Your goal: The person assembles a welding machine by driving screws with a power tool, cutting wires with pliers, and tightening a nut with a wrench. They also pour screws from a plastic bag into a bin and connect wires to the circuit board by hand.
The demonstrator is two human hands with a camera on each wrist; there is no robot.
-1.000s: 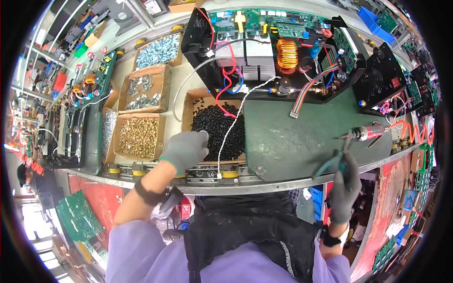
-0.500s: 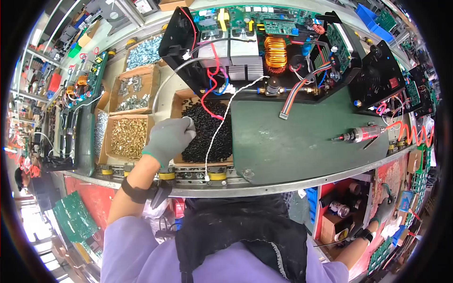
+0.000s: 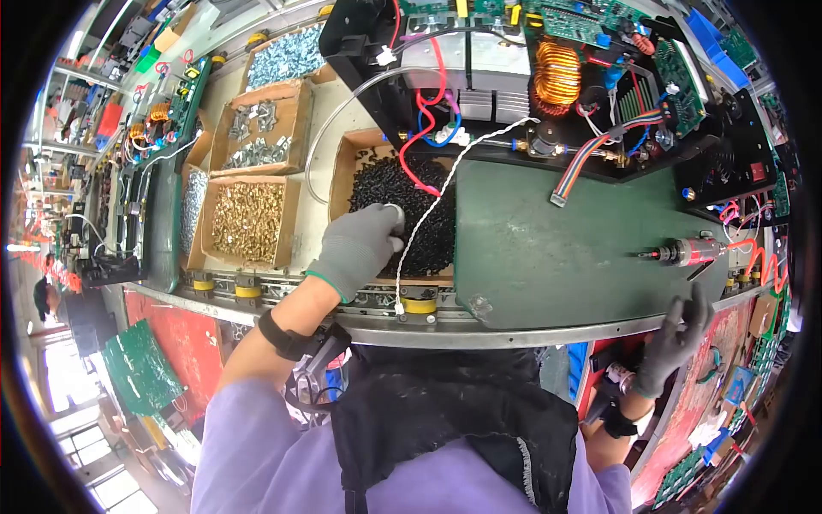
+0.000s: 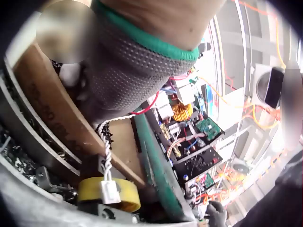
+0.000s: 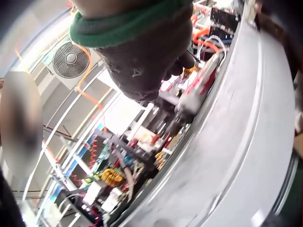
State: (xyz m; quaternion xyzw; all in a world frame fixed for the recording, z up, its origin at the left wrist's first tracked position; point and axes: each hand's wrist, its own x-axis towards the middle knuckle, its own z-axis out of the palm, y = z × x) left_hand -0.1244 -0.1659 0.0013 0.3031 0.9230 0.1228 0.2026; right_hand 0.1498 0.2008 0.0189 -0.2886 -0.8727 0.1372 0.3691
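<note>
Open black case (image 3: 351,64), circuit boards and a copper coil inside, at the far side of the green mat (image 3: 548,257); cardboard box (image 3: 343,176) just left of the mat, black screws (image 3: 437,248) heaped in it; left hand (image 3: 355,248), gloved, over the box's near-left part, fingers bent toward the screws, can't tell from here if it pinches any; right hand (image 3: 675,347), gloved, fingers spread and holding nothing, by the bench's front edge near the power screwdriver (image 3: 689,251), which lies on the mat; white twisted cable (image 3: 421,225) draped across the box.
</note>
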